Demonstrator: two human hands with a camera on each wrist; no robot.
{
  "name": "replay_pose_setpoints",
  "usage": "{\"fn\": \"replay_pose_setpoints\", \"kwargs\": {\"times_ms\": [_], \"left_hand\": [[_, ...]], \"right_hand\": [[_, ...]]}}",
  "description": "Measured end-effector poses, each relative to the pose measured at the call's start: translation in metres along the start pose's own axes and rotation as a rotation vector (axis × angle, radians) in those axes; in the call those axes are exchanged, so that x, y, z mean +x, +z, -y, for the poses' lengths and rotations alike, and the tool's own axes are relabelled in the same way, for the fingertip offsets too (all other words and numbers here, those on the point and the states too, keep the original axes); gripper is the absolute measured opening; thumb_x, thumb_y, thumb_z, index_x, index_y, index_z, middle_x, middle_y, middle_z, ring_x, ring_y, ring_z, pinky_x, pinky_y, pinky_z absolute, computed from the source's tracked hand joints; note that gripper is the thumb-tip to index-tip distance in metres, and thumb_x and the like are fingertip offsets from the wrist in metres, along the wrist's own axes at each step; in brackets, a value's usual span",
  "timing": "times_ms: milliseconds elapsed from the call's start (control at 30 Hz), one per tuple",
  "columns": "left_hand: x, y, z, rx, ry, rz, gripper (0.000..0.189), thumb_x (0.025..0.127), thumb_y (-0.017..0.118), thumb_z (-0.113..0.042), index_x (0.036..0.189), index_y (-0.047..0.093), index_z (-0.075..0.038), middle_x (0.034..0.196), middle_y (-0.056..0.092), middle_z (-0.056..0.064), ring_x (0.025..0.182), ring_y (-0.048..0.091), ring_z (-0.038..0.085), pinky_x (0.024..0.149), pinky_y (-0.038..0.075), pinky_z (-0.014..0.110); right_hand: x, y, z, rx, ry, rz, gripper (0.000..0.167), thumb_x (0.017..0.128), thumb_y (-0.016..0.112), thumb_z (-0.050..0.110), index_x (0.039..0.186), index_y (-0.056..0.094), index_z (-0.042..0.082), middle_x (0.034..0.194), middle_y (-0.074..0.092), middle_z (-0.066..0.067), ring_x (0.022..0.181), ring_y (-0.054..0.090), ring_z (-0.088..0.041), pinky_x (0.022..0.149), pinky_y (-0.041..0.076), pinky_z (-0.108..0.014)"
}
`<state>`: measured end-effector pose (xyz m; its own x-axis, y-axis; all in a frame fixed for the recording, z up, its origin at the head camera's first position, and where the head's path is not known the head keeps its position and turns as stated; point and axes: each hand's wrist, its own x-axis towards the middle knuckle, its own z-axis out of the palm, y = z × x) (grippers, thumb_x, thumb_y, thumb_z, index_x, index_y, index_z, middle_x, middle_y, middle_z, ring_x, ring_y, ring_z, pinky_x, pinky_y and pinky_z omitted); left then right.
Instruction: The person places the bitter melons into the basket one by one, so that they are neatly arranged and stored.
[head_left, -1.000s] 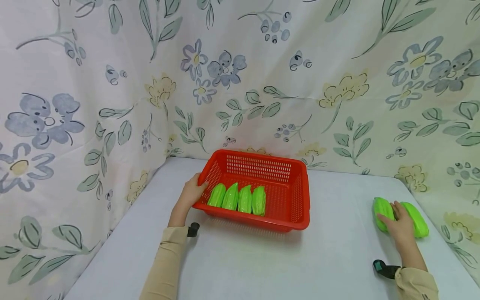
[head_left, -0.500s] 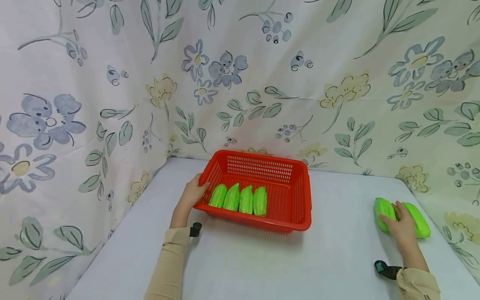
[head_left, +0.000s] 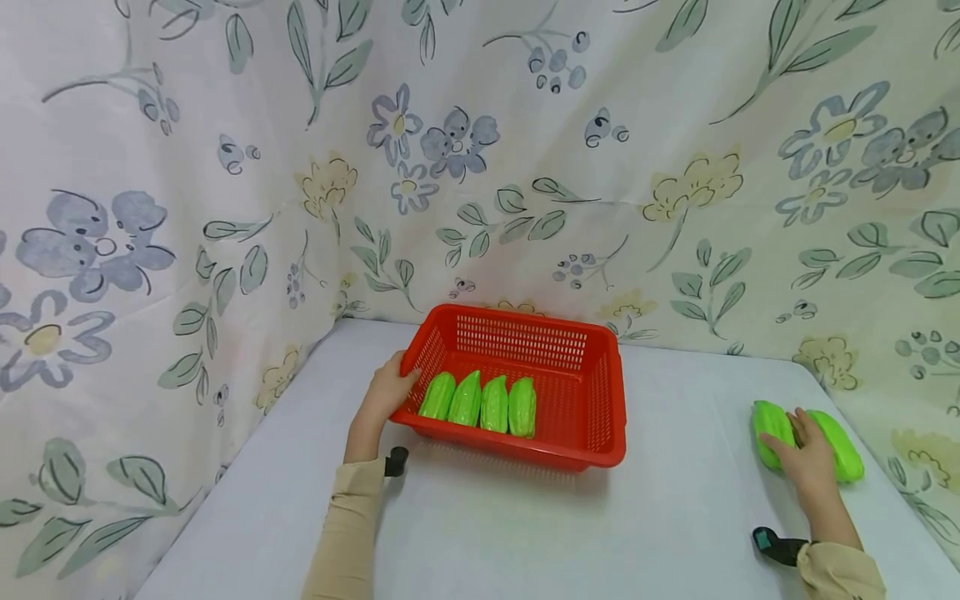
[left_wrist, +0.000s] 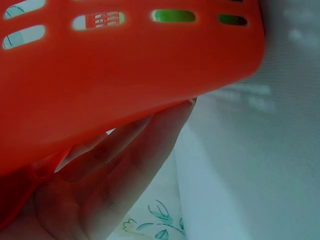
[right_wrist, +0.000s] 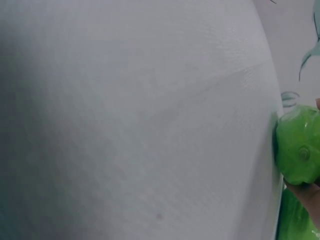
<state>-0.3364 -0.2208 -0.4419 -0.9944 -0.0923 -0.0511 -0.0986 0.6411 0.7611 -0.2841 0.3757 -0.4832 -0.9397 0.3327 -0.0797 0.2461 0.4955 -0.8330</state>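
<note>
My left hand (head_left: 387,390) grips the left rim of a red plastic basket (head_left: 517,451), thumb over the rim. In the left wrist view its fingers (left_wrist: 142,160) lie along the outside of the basket wall. Inside, against the left half of the front wall, several bright green ribbed gourds (head_left: 465,402) lie side by side. Far to the right, my right hand (head_left: 812,457) holds a ribbed green gourd (head_left: 771,427) between thumb and fingers. A second gourd (head_left: 840,448) lies just right of that hand. The right wrist view shows the held gourd's rounded end (right_wrist: 296,145) at its right edge.
The white table (head_left: 480,533) carries the basket near its back edge. Floral cloth (head_left: 480,167) hangs behind and along both sides. A dark wrist camera (head_left: 776,546) juts out from the right sleeve, and another (head_left: 397,461) from the left.
The head view has shifted a little, so everything appears slightly lower and further right. Both hands keep their places on the basket and the gourd.
</note>
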Motion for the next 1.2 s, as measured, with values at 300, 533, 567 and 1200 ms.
{"fn": "replay_pose_setpoints", "kwargs": {"times_ms": [300, 533, 567, 1200], "left_hand": [[0.002, 0.000, -0.005, -0.018, 0.015, 0.000, 0.051, 0.100, 0.050, -0.024, 0.147, 0.037, -0.008, 0.128, 0.060, 0.021, 0.097, 0.064, 0.028, 0.076, 0.058, 0.039], [0.002, -0.001, -0.004, -0.018, 0.014, 0.003, 0.052, 0.100, 0.050, -0.023, 0.147, 0.036, -0.008, 0.128, 0.060, 0.022, 0.096, 0.064, 0.029, 0.075, 0.058, 0.038], [0.002, -0.001, -0.004, -0.016, 0.015, 0.002, 0.052, 0.100, 0.050, -0.023, 0.147, 0.036, -0.007, 0.128, 0.060, 0.022, 0.096, 0.064, 0.028, 0.074, 0.058, 0.038], [0.001, 0.000, -0.001, -0.018, -0.004, 0.004, 0.051, 0.100, 0.050, -0.024, 0.147, 0.036, -0.007, 0.128, 0.060, 0.021, 0.099, 0.063, 0.028, 0.076, 0.057, 0.038]], "right_hand": [[0.002, -0.002, -0.001, 0.040, 0.004, -0.005, 0.080, 0.101, 0.045, 0.029, 0.154, -0.009, 0.007, 0.160, -0.005, -0.017, 0.149, -0.005, -0.037, 0.121, 0.003, -0.052], [0.001, 0.001, 0.001, 0.052, 0.015, -0.011, 0.078, 0.101, 0.045, 0.027, 0.155, -0.008, 0.006, 0.160, -0.003, -0.018, 0.149, -0.003, -0.036, 0.122, 0.004, -0.050], [0.001, 0.002, 0.002, 0.051, 0.017, -0.011, 0.078, 0.101, 0.045, 0.028, 0.155, -0.008, 0.006, 0.160, -0.003, -0.019, 0.149, -0.003, -0.037, 0.122, 0.005, -0.050], [-0.013, 0.033, 0.046, 0.127, -0.067, 0.002, 0.078, 0.101, 0.048, 0.033, 0.157, -0.004, 0.015, 0.163, 0.002, -0.012, 0.150, 0.002, -0.038, 0.120, 0.012, -0.054]]}}
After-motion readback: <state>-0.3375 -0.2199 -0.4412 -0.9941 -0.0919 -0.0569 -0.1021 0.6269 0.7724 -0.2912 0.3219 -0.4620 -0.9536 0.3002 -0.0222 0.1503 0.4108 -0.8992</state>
